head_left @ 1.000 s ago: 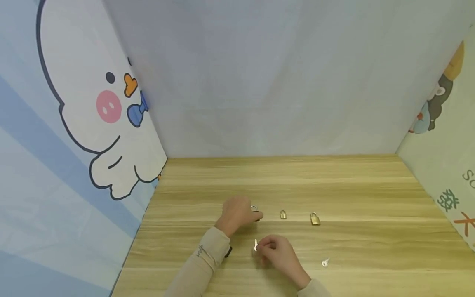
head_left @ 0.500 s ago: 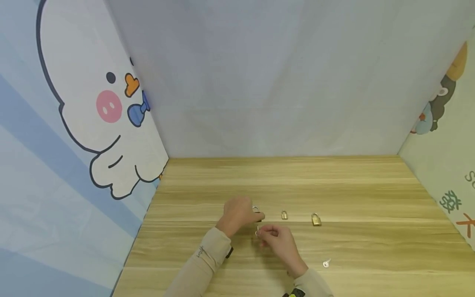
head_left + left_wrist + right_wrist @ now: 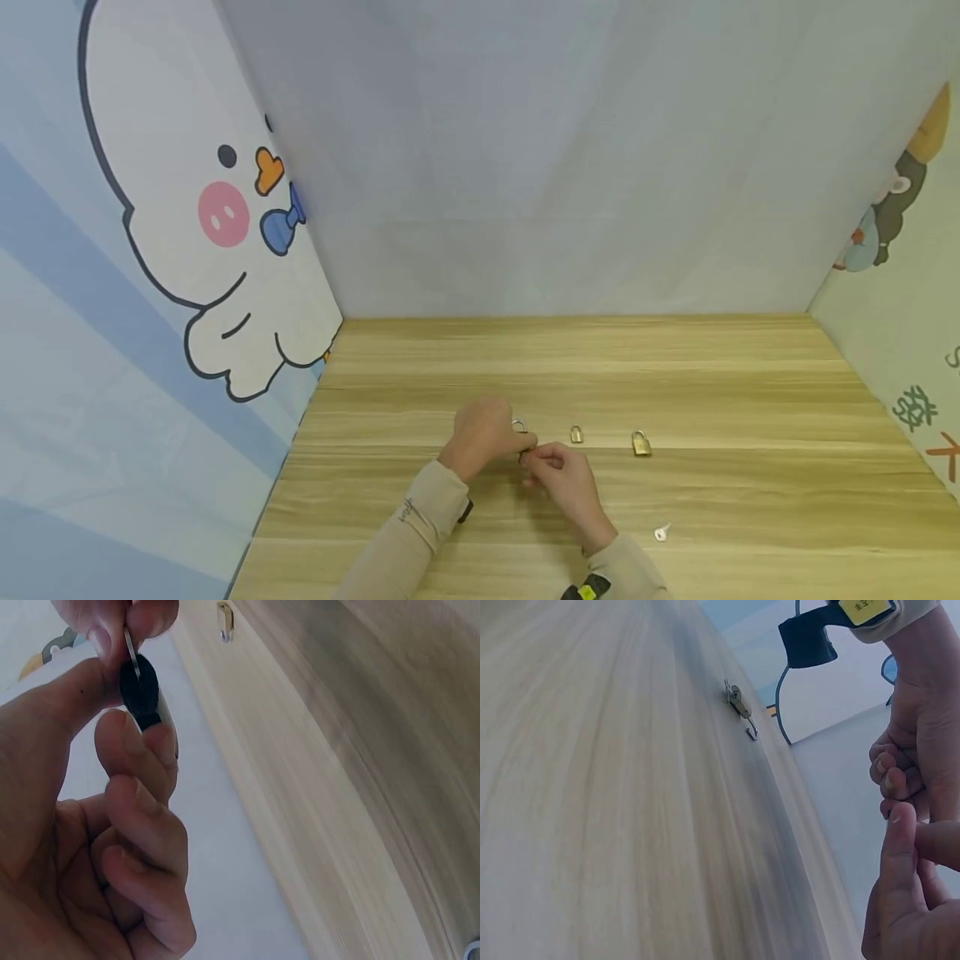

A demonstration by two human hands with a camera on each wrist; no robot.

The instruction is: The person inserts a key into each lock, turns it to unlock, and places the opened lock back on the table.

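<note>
My left hand grips a padlock with a dark base between thumb and fingers; in the head view its shackle sticks up past the hand. Close against it, my right hand pinches a key between thumb and finger. The key's blade meets the dark base of the padlock; how deep it sits cannot be told. In the right wrist view, the fingers of both hands hide the padlock and the key.
On the wooden table, a small brass padlock and a larger brass padlock lie to the right. Nearer the front is a loose key. The right wrist view shows an open padlock, apparently with a key in it.
My right hand has moved away from me with the pinched key, up to the padlock. The left hand has kept its hold in nearly the same place.
</note>
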